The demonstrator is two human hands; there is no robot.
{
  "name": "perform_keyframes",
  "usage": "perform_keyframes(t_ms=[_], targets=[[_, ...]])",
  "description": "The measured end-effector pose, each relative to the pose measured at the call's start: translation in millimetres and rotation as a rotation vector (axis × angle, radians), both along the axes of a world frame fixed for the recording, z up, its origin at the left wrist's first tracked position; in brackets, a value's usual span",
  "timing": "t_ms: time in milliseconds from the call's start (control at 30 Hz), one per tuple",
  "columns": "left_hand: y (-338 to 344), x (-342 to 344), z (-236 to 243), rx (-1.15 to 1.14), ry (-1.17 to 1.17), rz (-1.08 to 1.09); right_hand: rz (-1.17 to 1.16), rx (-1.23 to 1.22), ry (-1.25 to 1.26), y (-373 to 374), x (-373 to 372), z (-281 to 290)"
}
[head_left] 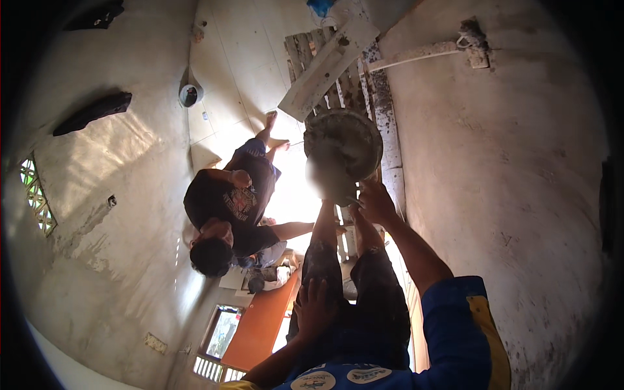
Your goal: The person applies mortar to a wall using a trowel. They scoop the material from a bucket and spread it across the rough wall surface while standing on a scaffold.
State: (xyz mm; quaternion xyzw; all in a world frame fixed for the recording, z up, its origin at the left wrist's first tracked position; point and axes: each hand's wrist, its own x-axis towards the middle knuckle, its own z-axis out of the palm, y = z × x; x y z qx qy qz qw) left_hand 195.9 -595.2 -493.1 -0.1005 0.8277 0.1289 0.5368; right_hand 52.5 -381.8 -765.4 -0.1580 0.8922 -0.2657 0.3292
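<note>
My left hand (315, 307) lies flat on my left thigh, fingers stretched out, holding nothing. Out in front, my right hand (376, 203) is closed at the near rim of a round, dark basin (375, 144). What it grips is hard to make out; a greenish-grey shape (346, 190) shows beside its fingers. Wet-looking grey mortar (348, 130) lies in the basin. A blurred patch covers the basin's near left part. The basin stands on a slatted wooden platform (351, 88), with my bare feet close to its near side.
A pale board (328, 68) lies slantwise across the slats beyond the basin. A person in dark clothes (240, 195) is at the left, one arm reaching toward my legs. A bucket (190, 95) stands by the left wall. The plastered right wall (494, 195) runs close alongside.
</note>
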Motion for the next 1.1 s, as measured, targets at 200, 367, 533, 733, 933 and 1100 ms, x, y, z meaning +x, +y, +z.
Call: perform_keyframes(t_ms=[200,367,533,733,933,1100], targets=[[0.6,-3.1,-3.6,-0.016,-0.013,0.025,0.399,0.099,-0.042,-17.7,-30.4,-45.5],[3.0,-6.1,-2.0,-0.004,-0.002,0.043,0.404,0.022,-0.068,-20.1,-37.2,-48.7],[5.2,-17.4,-3.6,0.004,-0.043,0.061,-0.252,-0.109,-0.396,2.6,-42.9,-57.2],[1.5,-7.2,-8.5,0.004,-0.102,0.134,-0.125,0.447,0.010,26.6,-86.5,-60.0],[5.8,9.5,-12.3,-0.003,-0.123,0.101,-0.276,0.441,-0.049,-43.7,-41.5,-116.8],[2.5,4.5,-14.6,-0.007,-0.118,0.123,-0.200,0.160,-0.213,-42.2,2.6,-127.6]])
